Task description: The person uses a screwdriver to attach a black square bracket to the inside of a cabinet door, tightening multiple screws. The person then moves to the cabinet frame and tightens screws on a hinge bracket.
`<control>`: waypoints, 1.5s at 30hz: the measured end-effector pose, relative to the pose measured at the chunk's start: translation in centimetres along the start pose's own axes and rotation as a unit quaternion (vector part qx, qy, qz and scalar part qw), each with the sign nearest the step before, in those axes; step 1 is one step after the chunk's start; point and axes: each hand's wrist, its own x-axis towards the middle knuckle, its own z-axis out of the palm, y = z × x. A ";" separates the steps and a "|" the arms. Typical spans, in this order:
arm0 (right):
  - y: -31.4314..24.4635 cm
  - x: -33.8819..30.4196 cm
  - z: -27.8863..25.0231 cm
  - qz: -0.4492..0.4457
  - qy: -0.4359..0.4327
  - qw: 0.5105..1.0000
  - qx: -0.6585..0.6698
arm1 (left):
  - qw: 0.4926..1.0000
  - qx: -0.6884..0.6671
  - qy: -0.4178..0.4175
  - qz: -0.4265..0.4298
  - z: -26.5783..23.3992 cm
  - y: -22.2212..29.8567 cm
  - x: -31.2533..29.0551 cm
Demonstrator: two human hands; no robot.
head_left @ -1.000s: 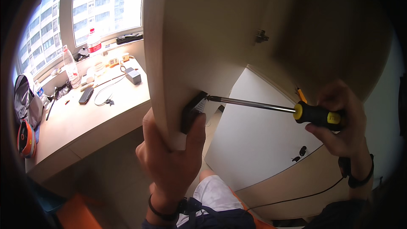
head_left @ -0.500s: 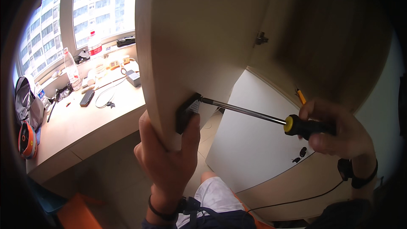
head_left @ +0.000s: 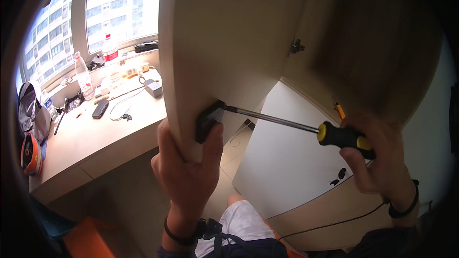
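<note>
My left hand (head_left: 189, 177) is wrapped round the lower edge of a pale wooden cabinet door (head_left: 229, 33). Its thumb presses a black wedge-shaped piece (head_left: 206, 125) flat against the door face, while the other fingers go behind the edge. A long-shafted screwdriver (head_left: 272, 119) with a black and yellow handle lies nearly level, its tip at the upper corner of that piece. Whether a screw sits under the tip is too small to tell. My right hand (head_left: 382, 153) grips the handle's rear end from the right, thumb below it.
A metal hinge (head_left: 296, 46) sits on the door's far side. On a white panel (head_left: 287, 162) lie small black parts (head_left: 338, 177), with an orange-yellow tool (head_left: 340, 111) by its edge. The desk (head_left: 71, 138) at left carries bottles (head_left: 83, 76), a charger (head_left: 153, 88) and a bag (head_left: 33, 107).
My right hand has turned and shifted its fingers on the handle, showing more of the yellow part. The screwdriver's handle has moved slightly left and up. My left hand stays on the black piece.
</note>
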 end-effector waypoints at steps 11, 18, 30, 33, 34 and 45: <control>-0.9 0.3 -0.7 0.234 -0.093 0.891 0.377 | 1.000 -0.011 -0.009 -0.011 -0.2 -0.1 -0.2; -1.0 -0.2 0.5 -0.030 0.104 0.993 -0.042 | 0.999 -0.024 -0.013 -0.021 0.1 -0.1 -0.2; 0.2 1.3 -0.5 0.140 -0.012 0.968 0.208 | 1.000 0.026 -0.004 -0.003 0.1 0.2 -0.5; 1.0 0.7 0.5 0.078 0.018 0.982 0.173 | 1.000 -0.011 -0.005 -0.009 0.1 0.1 -0.4; 1.2 0.6 0.7 0.053 0.040 0.986 0.152 | 1.000 -0.012 -0.011 -0.016 0.0 0.2 -0.4; -0.7 -0.2 1.2 -0.111 0.150 0.967 -0.173 | 1.000 -0.013 -0.003 -0.013 0.2 0.5 -0.2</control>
